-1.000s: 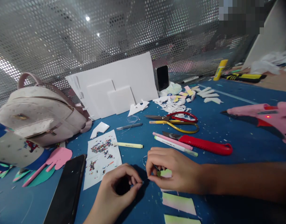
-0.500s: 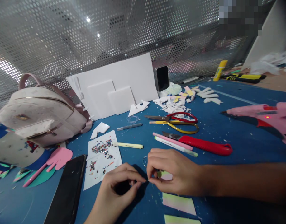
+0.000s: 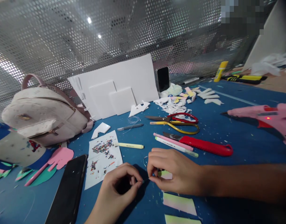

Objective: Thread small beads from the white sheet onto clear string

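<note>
My left hand (image 3: pixel 118 189) is curled low at the centre, thumb and forefinger pinched on something too small to name. Fingertip to fingertip with it, my right hand (image 3: pixel 172 171) pinches the same spot; a thin thread or wire seems to run between them. A small wire ring (image 3: pixel 145 160) peeks out behind the right hand. Under the right hand lies a pink-green paper strip (image 3: pixel 165 175). A white sheet (image 3: pixel 103 157) strewn with tiny coloured beads lies just left of the hands.
A black phone (image 3: pixel 68 193) lies at the front left, a pale backpack (image 3: pixel 43 113) behind it. Scissors (image 3: pixel 174 121), a red-handled knife (image 3: pixel 201 144) and pens (image 3: pixel 129 145) lie beyond the hands. A pink glue gun (image 3: pixel 262 113) with its light lit rests right. White foam boards (image 3: pixel 117 87) lean at the back.
The hands stay nearly still; the fingertips of both have closed together into a shared pinch. The view has shifted slightly.
</note>
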A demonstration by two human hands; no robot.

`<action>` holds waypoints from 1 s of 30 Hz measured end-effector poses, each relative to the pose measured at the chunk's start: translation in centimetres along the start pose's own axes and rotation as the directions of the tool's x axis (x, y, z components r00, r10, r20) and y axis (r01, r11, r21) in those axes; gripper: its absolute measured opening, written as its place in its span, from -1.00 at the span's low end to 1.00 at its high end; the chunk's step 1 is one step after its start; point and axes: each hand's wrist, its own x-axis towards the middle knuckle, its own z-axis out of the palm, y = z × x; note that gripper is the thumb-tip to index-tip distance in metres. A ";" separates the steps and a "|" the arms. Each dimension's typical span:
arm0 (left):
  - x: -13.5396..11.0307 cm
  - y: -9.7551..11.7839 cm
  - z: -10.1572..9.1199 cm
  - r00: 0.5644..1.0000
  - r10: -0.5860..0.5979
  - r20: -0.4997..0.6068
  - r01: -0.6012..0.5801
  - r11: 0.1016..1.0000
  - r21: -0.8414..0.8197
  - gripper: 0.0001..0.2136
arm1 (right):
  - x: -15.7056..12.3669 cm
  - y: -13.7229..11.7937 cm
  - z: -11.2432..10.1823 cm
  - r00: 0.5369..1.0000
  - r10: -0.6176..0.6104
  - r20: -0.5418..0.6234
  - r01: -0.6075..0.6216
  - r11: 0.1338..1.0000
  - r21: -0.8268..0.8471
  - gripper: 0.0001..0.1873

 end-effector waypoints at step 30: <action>-0.7 0.3 1.1 1.000 0.015 0.013 -0.015 1.000 -0.020 -0.88 | -0.2 -0.4 -0.2 0.998 0.014 -0.054 -0.019 0.995 -0.101 -0.89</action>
